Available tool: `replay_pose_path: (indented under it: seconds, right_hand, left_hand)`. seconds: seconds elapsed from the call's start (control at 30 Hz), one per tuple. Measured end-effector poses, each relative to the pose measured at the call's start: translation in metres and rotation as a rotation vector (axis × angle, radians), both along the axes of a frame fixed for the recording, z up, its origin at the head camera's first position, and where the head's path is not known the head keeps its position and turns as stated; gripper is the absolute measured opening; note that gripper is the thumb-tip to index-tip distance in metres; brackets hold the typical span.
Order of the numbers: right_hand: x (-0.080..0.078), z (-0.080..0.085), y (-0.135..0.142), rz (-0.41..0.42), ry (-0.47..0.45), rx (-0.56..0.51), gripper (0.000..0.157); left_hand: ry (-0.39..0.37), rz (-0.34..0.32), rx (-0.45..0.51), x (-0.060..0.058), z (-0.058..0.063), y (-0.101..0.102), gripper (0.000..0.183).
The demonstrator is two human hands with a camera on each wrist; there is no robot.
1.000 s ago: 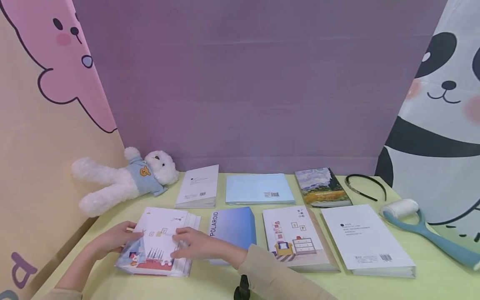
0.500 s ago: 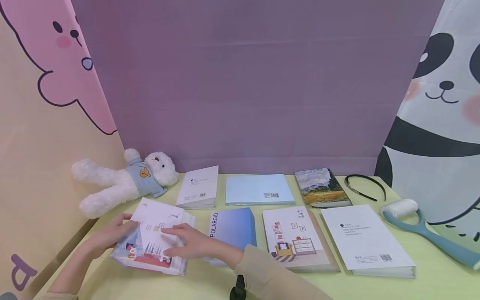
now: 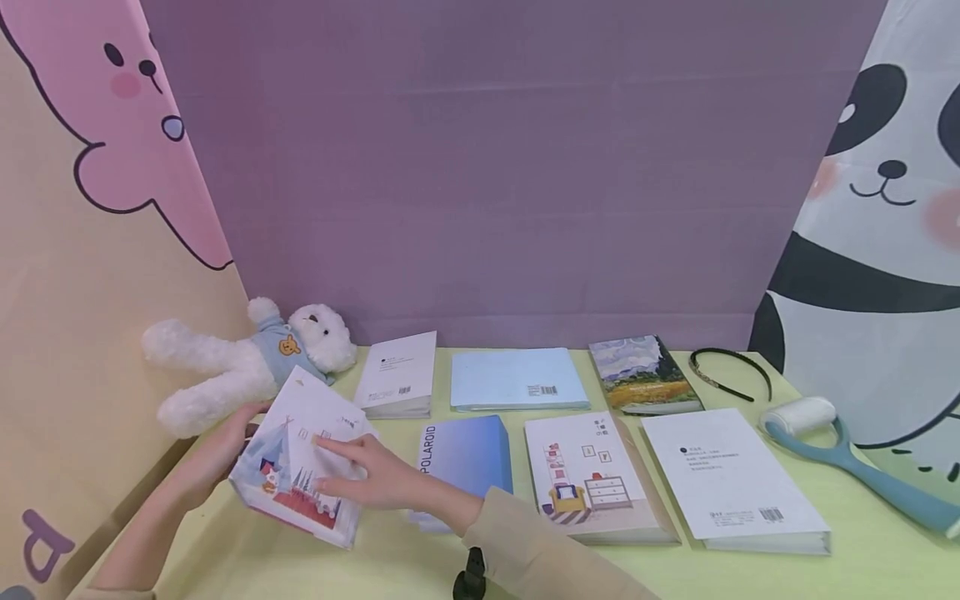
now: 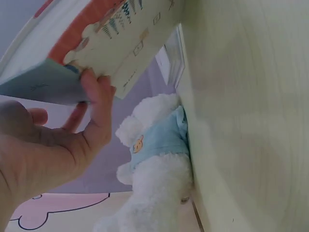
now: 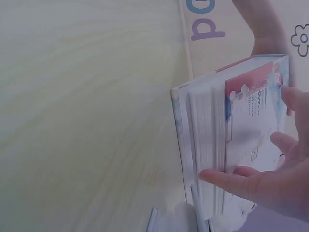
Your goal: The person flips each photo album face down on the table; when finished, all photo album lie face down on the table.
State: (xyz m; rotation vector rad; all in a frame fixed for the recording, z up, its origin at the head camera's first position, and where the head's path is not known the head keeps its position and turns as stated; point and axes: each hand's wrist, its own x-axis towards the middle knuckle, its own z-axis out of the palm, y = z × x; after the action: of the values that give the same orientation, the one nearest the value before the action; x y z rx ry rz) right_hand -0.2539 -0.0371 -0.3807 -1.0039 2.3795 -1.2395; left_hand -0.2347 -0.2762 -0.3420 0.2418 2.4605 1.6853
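A thick photo album (image 3: 300, 407) with an illustrated white and blue cover is tilted up over the left part of the table. My left hand (image 3: 213, 457) grips it by the spine, and the left wrist view has fingertips at the cover's edge beside the blue spine (image 4: 43, 83). Across the front cover lies my right hand (image 3: 386, 477), its fingers spread and fairly straight. In the right wrist view one finger (image 5: 224, 181) of that hand reaches over the page edges while others touch the cover. The left hand's far fingers are hidden behind the album.
A white plush bear (image 3: 232, 371) lies behind the album. To the right stand a blue POLAROID album (image 3: 472, 458), two white albums (image 3: 581, 450) (image 3: 727, 475), and a back row with a pale blue album (image 3: 517, 375). A headband (image 3: 731, 387) and lint roller (image 3: 847, 450) are far right.
The album has been lifted from lying nearly flat and tilted up, turning a little, with the left hand raised along its spine. My right hand has slid slightly leftward over the cover.
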Motion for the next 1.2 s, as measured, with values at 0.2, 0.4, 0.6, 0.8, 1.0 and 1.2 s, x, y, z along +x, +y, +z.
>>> replay_pose_path:
  seconds: [0.2,0.4,0.6,0.8,1.0,1.2]
  right_hand:
    - [0.002,0.002,-0.002,-0.014,-0.015,-0.017,0.060]
    - [0.002,0.005,-0.003,-0.013,-0.009,-0.051,0.062]
    - [0.002,0.006,-0.001,-0.002,0.037,-0.062,0.056]
    - [0.002,0.008,0.001,-0.071,0.056,-0.032,0.049]
    - [0.000,0.009,0.000,-0.023,-0.015,-0.140,0.054]
    - [-0.001,0.011,0.003,-0.053,-0.080,-0.219,0.056]
  left_hand:
    - [0.097,0.021,-0.028,0.003,0.002,0.002,0.054]
    - [0.107,0.008,-0.029,0.004,0.005,0.006,0.054]
    - [0.109,-0.008,-0.033,0.005,0.004,0.008,0.054]
    - [0.135,-0.063,-0.030,0.002,0.000,0.009,0.052]
    - [0.131,-0.034,-0.016,0.002,-0.001,0.013,0.054]
    - [0.130,-0.026,0.010,0.001,-0.002,0.020,0.056]
